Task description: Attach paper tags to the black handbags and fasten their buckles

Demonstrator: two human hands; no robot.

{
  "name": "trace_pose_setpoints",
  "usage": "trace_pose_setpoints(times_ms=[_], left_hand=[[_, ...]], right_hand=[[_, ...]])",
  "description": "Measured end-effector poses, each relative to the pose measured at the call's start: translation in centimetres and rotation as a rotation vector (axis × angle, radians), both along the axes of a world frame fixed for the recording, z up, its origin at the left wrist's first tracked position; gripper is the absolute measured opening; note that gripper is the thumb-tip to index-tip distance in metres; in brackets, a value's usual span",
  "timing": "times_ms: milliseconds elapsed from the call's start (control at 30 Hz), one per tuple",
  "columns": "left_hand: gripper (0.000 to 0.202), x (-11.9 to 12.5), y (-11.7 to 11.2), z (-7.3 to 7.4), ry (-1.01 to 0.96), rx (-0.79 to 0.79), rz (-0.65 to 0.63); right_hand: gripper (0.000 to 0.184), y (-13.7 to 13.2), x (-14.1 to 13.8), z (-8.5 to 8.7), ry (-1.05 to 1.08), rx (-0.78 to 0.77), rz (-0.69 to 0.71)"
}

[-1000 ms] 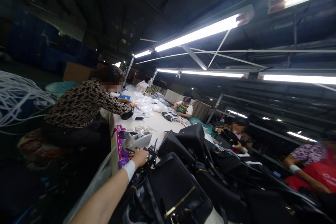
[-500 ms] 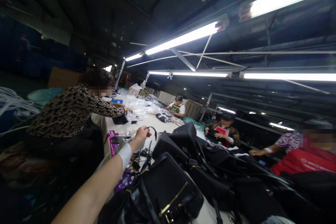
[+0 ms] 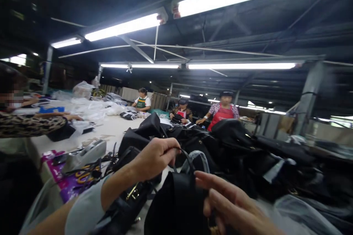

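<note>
My left hand (image 3: 157, 157) is closed in a pinch on a thin black strap (image 3: 186, 156), which arches to the right over the top of a black bag (image 3: 172, 202). That bag stands upright close in front of me. At its right side is my right hand (image 3: 231, 200), fingers apart and slightly bent. Its index fingertip is by the strap's lower right end; whether it touches is unclear. Another black bag (image 3: 129, 198) with gold hardware lies to the left, partly behind my left forearm.
A heap of black bags (image 3: 234, 143) covers the table's right side. To the left are a grey tape dispenser (image 3: 89, 154), yellow-handled scissors (image 3: 85, 174) and a purple packet (image 3: 68, 192). Clear plastic bags (image 3: 93, 106) lie farther back. Several co-workers sit around the table (image 3: 110, 128).
The view has swung right. My left hand, with the strap, has come back from over the table to the black bag in front of me. My right hand has come into view.
</note>
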State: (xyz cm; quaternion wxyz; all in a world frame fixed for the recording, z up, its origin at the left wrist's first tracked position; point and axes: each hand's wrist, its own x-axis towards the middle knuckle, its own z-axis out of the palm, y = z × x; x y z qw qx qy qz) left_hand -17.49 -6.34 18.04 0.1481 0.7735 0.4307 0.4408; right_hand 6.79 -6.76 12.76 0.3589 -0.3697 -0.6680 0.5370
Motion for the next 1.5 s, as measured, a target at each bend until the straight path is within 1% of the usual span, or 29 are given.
trace_pose_setpoints(times_ms=[33, 100, 133, 200, 233, 267, 367, 400, 433, 500, 533, 567, 667, 767, 800, 833, 900, 967, 1033, 1067, 1100, 1133, 1200, 1233, 1267, 1400, 1500], left_hand=[[0.023, 1.7, -0.5, 0.1, 0.052, 0.014, -0.034], [0.024, 4.5, -0.9, 0.3, 0.145, 0.057, -0.068], [0.025, 5.5, -0.8, 0.3, 0.171, 0.079, -0.088], [0.023, 6.6, 0.0, 0.3, 0.164, 0.099, -0.130], [0.021, 6.8, 0.6, 0.2, 0.126, 0.090, -0.130], [0.023, 6.9, 1.5, 0.1, 0.074, 0.071, -0.107], [0.053, 6.2, 4.9, -1.2, -0.078, -0.031, 0.054], [0.055, 6.0, 6.2, -1.8, -0.104, -0.072, 0.091], [0.051, 5.7, 7.4, -2.5, -0.125, -0.122, 0.115], [0.035, 5.4, 9.4, -3.9, -0.169, -0.228, 0.125], [0.029, 5.4, 10.2, -4.6, -0.193, -0.281, 0.118], [0.028, 5.3, 10.8, -5.1, -0.218, -0.330, 0.104], [0.031, 5.3, 11.7, -6.1, -0.288, -0.435, 0.053], [0.030, 5.3, 12.0, -6.5, -0.351, -0.474, 0.022], [0.029, 5.3, 12.0, -6.5, -0.369, -0.482, 0.016], [0.029, 5.3, 12.0, -6.5, -0.385, -0.491, 0.011], [0.026, 5.3, 12.0, -6.4, -0.413, -0.517, 0.001], [0.022, 5.3, 11.8, -6.3, -0.438, -0.544, -0.005], [0.016, 5.4, 11.7, -6.1, -0.462, -0.563, -0.007], [0.012, 5.4, 11.6, -6.0, -0.474, -0.571, -0.006], [0.009, 5.4, 11.6, -6.0, -0.486, -0.580, -0.003], [0.010, 5.4, 11.7, -6.0, -0.500, -0.590, 0.002], [0.018, 5.5, 11.9, -6.2, -0.529, -0.604, 0.021], [0.022, 5.5, 12.0, -6.2, -0.545, -0.607, 0.032], [0.025, 5.5, 12.2, -6.4, -0.562, -0.606, 0.044], [0.029, 5.5, 12.4, -6.7, -0.617, -0.584, 0.065], [0.026, 5.6, 12.0, -6.7, -0.631, -0.579, 0.071]], right_hand=[[0.060, 0.1, -0.4, 0.4, 0.036, 0.005, 0.013], [0.051, 0.3, -0.7, 1.1, 0.051, 0.034, 0.050], [0.047, 0.3, -0.4, 1.4, 0.044, 0.051, 0.064], [0.043, 0.1, 0.7, 1.5, 0.051, 0.079, 0.059], [0.041, 0.0, 1.4, 1.5, 0.080, 0.085, 0.032], [0.038, -0.1, 2.3, 1.4, 0.125, 0.081, -0.001], [0.029, -0.3, 4.7, 0.7, 0.302, 0.029, -0.057], [0.026, -0.3, 5.3, 0.3, 0.375, 0.013, -0.070], [0.025, -0.2, 5.7, -0.1, 0.444, 0.008, -0.082], [0.024, 0.1, 6.2, -1.0, 0.516, 0.050, -0.112], [0.025, 0.4, 6.2, -1.4, 0.509, 0.094, -0.135], [0.027, 0.6, 6.1, -1.9, 0.474, 0.143, -0.162], [0.028, 1.6, 5.2, -3.1, 0.371, 0.248, -0.227], [0.042, 3.1, 3.9, -4.0, 0.406, 0.276, -0.189], [0.040, 3.7, 3.5, -4.2, 0.378, 0.309, -0.180], [0.036, 4.4, 3.2, -4.3, 0.320, 0.359, -0.197], [0.034, 5.6, 2.7, -4.0, 0.151, 0.517, -0.301], [0.036, 6.6, 2.5, -3.3, 0.009, 0.705, -0.448], [0.034, 7.2, 2.5, -2.5, -0.064, 0.824, -0.542], [0.033, 7.4, 2.6, -2.1, -0.076, 0.824, -0.567], [0.033, 7.6, 2.6, -1.9, -0.057, 0.767, -0.586], [0.034, 7.8, 2.7, -1.8, -0.012, 0.665, -0.585], [0.037, 8.2, 2.6, -1.9, 0.109, 0.426, -0.553], [0.038, 8.4, 2.5, -2.1, 0.157, 0.334, -0.540], [0.038, 8.5, 2.2, -2.4, 0.190, 0.282, -0.535], [0.036, 8.8, 0.3, -3.2, 0.290, 0.262, -0.599], [0.039, 9.1, -1.7, -3.4, 0.357, 0.196, -0.600]])
